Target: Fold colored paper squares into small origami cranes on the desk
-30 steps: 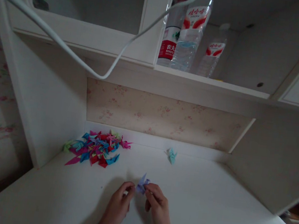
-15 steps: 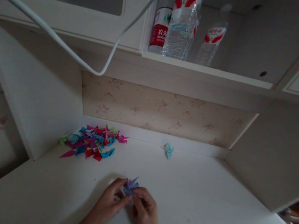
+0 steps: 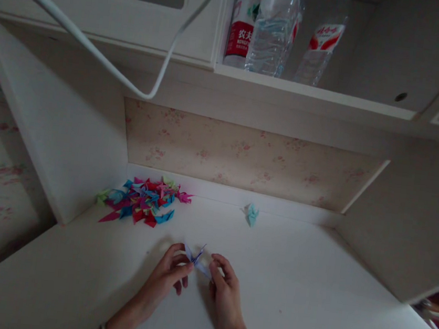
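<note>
A purple paper crane (image 3: 195, 259) is held above the desk, its wings spread and its thin points sticking up. My left hand (image 3: 165, 274) pinches its left side between thumb and fingers. At the other side, the thumb and fingers of my right hand (image 3: 225, 284) close on the tip of the right wing. The exact contact of the right fingertips is partly hidden.
A heap of colourful folded paper cranes (image 3: 144, 198) lies at the back left of the white desk (image 3: 307, 301). One pale-green paper piece (image 3: 252, 215) sits near the back edge. Plastic bottles (image 3: 273, 38) stand on the shelf above, and a white cable (image 3: 97, 55) hangs in front.
The crane's wings have spread apart. My right hand has moved a little to the right, away from the left one, with the wing tip. The view has tilted slightly downward.
</note>
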`<state>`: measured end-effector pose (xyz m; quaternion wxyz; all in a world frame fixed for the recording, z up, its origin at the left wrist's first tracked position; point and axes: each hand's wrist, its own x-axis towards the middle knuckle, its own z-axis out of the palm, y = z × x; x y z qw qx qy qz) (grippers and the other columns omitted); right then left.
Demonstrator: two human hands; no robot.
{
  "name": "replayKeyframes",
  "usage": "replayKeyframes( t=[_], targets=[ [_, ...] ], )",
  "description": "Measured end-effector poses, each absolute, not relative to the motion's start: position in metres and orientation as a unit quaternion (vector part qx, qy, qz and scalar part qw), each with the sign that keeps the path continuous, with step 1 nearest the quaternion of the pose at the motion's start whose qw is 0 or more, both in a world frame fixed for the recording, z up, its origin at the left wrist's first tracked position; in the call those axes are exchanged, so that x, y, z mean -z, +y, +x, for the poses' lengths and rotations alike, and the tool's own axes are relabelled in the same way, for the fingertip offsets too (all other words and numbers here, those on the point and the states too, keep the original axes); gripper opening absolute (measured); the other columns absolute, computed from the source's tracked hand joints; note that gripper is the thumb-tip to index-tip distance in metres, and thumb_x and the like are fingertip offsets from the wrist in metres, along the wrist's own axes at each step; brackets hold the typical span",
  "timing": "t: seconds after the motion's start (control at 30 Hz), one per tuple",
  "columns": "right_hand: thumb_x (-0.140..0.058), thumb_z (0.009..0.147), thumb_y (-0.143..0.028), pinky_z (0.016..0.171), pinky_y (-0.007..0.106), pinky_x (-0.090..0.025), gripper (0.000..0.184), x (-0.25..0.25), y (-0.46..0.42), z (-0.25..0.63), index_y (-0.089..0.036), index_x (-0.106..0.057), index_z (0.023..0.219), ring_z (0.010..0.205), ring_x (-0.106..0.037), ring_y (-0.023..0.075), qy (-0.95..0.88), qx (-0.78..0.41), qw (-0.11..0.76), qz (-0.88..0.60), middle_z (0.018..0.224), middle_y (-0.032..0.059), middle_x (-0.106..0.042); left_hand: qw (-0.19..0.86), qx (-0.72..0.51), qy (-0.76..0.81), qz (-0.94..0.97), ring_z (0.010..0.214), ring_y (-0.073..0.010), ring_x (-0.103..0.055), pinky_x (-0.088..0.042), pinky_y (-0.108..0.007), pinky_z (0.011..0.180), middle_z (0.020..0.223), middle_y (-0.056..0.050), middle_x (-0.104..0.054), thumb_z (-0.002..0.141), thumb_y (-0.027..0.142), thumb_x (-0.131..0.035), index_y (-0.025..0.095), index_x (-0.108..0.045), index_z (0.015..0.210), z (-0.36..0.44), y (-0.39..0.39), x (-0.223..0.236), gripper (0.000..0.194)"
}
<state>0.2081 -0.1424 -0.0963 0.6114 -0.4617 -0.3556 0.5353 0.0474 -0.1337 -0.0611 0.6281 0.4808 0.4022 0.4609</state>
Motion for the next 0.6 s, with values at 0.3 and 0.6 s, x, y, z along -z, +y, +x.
replayKeyframes(
  t=[0.3,0.6],
  targets=[
    [-0.074,0.068,-0.044,0.070,0.030,-0.043,0.026,0.072,-0.148,0.211,-0.021,-0.072,0.080,0.074,-0.054,0.0179,-0.441,-0.613,0.569,-0.327,0.078,0.0035,-0.060,0.717,-0.371,0.347,0.477,0.058,-0.0112,-0.059,-0.041,-0.018,0.045,0.073,0.001,-0.055,0.076,0.045,-0.065,0.018,-0.053,0.089,0.050,-0.141,0.058,0.032],
    [-0.068,0.073,-0.049,0.049,0.022,-0.035,0.032,0.084,-0.124,0.239,-0.017,-0.065,0.076,0.048,-0.044,0.0097,-0.446,-0.542,0.552,-0.450,0.053,-0.0028,-0.053,0.669,-0.376,0.438,0.468,0.050,-0.0090,-0.056,-0.041,-0.020,0.040,0.092,-0.006,-0.063,0.076,0.064,-0.050,0.017,-0.052,0.086,0.060,-0.131,0.074,0.048]
  ],
)
